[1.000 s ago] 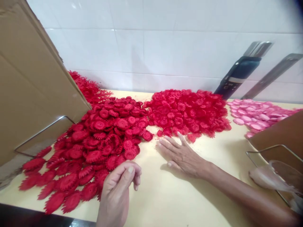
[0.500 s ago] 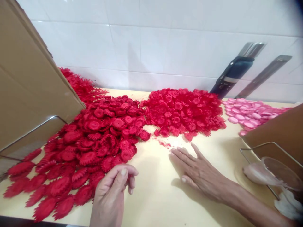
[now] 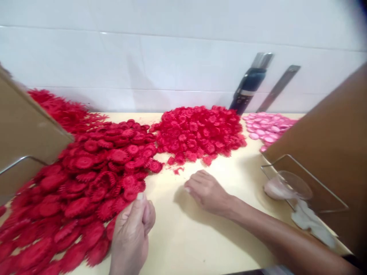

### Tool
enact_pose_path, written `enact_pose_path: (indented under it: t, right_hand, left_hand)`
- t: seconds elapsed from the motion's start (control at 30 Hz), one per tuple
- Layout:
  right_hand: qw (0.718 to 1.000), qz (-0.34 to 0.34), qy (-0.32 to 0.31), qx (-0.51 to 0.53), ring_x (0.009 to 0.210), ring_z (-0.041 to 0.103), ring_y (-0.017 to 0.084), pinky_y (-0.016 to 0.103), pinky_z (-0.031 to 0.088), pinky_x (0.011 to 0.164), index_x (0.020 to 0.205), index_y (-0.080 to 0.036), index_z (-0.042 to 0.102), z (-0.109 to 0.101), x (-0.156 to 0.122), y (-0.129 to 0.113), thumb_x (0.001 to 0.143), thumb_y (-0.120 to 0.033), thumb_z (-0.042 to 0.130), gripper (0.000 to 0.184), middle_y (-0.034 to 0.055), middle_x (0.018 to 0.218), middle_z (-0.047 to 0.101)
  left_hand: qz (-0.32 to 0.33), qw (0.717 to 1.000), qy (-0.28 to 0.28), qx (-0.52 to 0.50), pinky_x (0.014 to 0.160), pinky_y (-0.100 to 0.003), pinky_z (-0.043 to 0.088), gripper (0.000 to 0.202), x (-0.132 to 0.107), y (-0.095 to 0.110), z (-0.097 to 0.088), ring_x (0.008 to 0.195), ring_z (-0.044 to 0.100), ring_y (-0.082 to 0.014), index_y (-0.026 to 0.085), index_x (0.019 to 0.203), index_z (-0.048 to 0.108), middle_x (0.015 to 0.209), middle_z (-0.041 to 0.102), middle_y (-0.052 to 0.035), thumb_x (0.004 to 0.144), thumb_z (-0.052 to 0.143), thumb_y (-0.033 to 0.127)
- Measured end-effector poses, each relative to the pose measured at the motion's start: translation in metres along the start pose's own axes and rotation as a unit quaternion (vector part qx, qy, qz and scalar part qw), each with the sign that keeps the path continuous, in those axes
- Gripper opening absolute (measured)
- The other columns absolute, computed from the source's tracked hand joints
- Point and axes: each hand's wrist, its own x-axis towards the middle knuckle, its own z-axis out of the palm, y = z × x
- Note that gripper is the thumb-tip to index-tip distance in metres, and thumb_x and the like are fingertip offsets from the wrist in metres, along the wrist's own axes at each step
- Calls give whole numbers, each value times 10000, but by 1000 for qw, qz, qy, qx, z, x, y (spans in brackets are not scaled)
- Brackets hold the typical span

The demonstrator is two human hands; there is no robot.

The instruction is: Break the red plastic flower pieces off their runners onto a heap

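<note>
hands are resting on table (image 3: 183,236): left hand (image 3: 133,229) pinching shut against red flower pile (image 3: 86,179), right hand (image 3: 206,189) curling loosely, contents hidden.

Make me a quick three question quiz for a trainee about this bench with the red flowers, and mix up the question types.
1. True or false: the right hand rests on the table, apart from the pink discs.
2. Fill in: beyond the smaller red flower pile, a dark tool leans against the ____.
3. The left hand is closest to: A the larger red flower pile; B the smaller red flower pile; C the pink discs.
Key: 1 true; 2 wall; 3 A.
</note>
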Motion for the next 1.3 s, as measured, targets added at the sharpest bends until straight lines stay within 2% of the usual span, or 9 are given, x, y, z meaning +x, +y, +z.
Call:
enact_pose_path:
  t: [0.17,0.3,0.47,0.6,0.77,0.93,1.03,1.2,1.3]
  right_hand:
    - [998,53,-22,-16,963,527,214,386,422,845,1188,-171,528,-12,-15,7,869,-285,452,347,107,1082,596]
    - [987,136,5,83,1035,537,194,350,439,897,1089,-159,592,-31,-41,9,892,-334,411,319,114,1087,613]
    - [880,292,89,363,1013,597,184,340,488,853,1190,-131,526,-39,-45,-2,917,-442,328,459,145,1127,615]
    - [783,309,77,535,1129,547,169,389,465,902,1323,-134,372,-39,-32,-6,934,-377,-86,648,165,1257,542]
    - [792,272,36,545,1200,485,167,411,469,894,1379,-117,259,-39,-31,-2,860,-295,-264,758,165,1362,431]
    - [740,296,53,602,1171,512,179,408,454,923,1318,-116,365,-38,-35,-2,915,-384,-136,697,166,1309,494]
    - [768,295,90,561,1043,593,185,384,474,888,1195,-137,520,-36,-23,-1,947,-459,124,567,138,1156,612]
    - [927,204,82,304,970,582,190,373,461,864,1061,-161,623,-26,9,12,907,-414,389,378,95,1038,643]
    - [969,158,41,185,999,561,208,380,455,865,1053,-148,626,-20,20,13,892,-342,427,321,110,1071,625]
  left_hand:
    - [-55,996,-34,60,380,-179,329,342,4,-4,5,435,408,-84,167,517,555,489,512,5,556,725,461]
    - [-91,993,-56,49,485,-185,455,242,9,-13,7,571,525,-119,201,718,637,695,618,-3,616,701,410]
    - [-91,991,-95,3,570,-216,501,236,2,-11,35,647,555,-135,211,917,631,782,615,-16,732,606,355]
    - [-108,988,-107,-34,534,-234,483,199,-6,-11,54,615,560,-137,165,903,622,755,602,-31,772,549,296]
    - [-138,985,-82,-67,549,-229,467,166,-7,-17,53,590,547,-113,138,852,607,739,585,-21,771,547,269]
    - [-146,981,-99,-78,544,-223,455,129,-6,-19,51,569,540,-103,142,818,599,712,578,-9,757,559,248]
    - [-141,982,-103,-75,552,-230,459,133,-3,-19,50,576,551,-108,142,806,606,717,593,-14,747,566,255]
    - [-122,986,-87,-79,573,-257,476,144,5,-15,45,589,566,-126,143,799,612,719,621,-31,758,548,266]
    - [-98,984,-109,-96,589,-276,488,157,8,-14,42,628,590,-145,144,804,613,767,640,-45,776,532,276]
